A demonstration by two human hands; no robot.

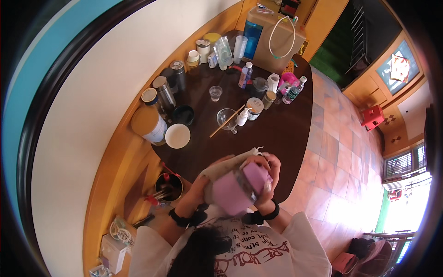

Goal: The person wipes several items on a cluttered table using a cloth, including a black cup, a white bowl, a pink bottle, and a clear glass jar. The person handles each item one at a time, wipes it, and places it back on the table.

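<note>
Close to my chest is a pink-purple container with a dark band (232, 194), blurred, perhaps a lidded cup. My right hand (271, 173) curls its fingers around the container's upper right end. At the container's left side my left hand (199, 188) supports it, with a beige frayed cloth (226, 164) between palm and container. The fingers of my left hand are mostly hidden behind the cloth. Beyond both hands, on the dark table (270, 142), stands a clear glass cup (225, 116) with a wooden stick (221, 128) across its rim. Beside the cup is a white pump bottle (242, 118).
To the left stand a white bowl (178, 136), a dark bowl (183, 115), a large tin (150, 126) and steel flasks (165, 91). A plastic cup (215, 92), bottles (245, 74) and a water dispenser (266, 41) are farther back. A bin (169, 187) sits below the table's left edge.
</note>
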